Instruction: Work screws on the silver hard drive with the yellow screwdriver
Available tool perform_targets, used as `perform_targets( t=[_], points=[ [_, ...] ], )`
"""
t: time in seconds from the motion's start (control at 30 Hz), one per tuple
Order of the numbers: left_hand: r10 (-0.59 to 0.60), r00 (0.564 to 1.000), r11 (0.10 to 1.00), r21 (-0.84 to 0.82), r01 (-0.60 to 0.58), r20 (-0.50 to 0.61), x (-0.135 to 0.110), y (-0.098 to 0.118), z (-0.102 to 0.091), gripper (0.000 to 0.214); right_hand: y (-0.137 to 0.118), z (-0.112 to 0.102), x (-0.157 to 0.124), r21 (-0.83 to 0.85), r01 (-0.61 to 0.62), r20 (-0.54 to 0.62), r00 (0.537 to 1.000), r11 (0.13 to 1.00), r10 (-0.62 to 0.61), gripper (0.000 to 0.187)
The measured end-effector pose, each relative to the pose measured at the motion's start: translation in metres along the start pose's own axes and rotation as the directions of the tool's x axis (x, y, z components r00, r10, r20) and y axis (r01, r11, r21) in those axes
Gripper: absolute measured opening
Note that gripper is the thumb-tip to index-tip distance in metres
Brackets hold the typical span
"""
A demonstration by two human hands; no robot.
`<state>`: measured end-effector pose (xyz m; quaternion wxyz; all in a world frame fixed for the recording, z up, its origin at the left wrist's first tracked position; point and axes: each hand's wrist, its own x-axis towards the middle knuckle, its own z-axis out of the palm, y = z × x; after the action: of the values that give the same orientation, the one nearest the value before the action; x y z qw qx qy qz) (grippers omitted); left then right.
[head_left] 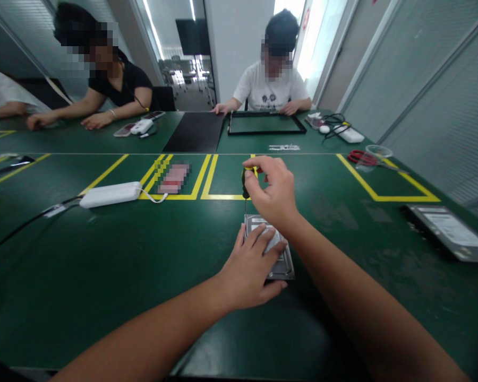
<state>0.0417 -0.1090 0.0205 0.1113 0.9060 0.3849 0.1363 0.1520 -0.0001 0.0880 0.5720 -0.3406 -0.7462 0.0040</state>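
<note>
A silver hard drive (283, 265) with a white label lies on the green table in front of me. My left hand (250, 265) holds it down, fingers spread over its top and thumb along the near edge. Above the far-left corner of the drive, my right hand (271, 185) is closed around the black and yellow handle of a screwdriver (245, 183). The screwdriver stands upright with its thin shaft reaching that corner. Whether the tip sits in a screw is too small to tell.
Another hard drive (454, 231) lies at the right. A white power strip (111, 194) and a phone (174, 178) are at the left. Red-handled tool (362, 157) and clear cup (378, 153) stand far right. Across the table, a person (273, 85) handles a black frame (266, 132); others sit left.
</note>
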Motion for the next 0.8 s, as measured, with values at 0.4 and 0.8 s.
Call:
perform_targets(
  t=[0.4,0.8],
  points=[
    [0.008,1.000,1.000,-0.008,-0.008,-0.017,-0.0010,-0.0012,0.0014,0.081,-0.0003,0.0004,0.0004,-0.015,0.011,0.002,1.000,1.000,-0.011,0.015],
    [-0.005,1.000,1.000,-0.003,0.005,-0.001,-0.0003,-0.0005,0.0005,0.080,0.0029,0.0022,-0.0009,-0.051,0.036,0.025,0.999,0.998,-0.035,0.013]
  ],
)
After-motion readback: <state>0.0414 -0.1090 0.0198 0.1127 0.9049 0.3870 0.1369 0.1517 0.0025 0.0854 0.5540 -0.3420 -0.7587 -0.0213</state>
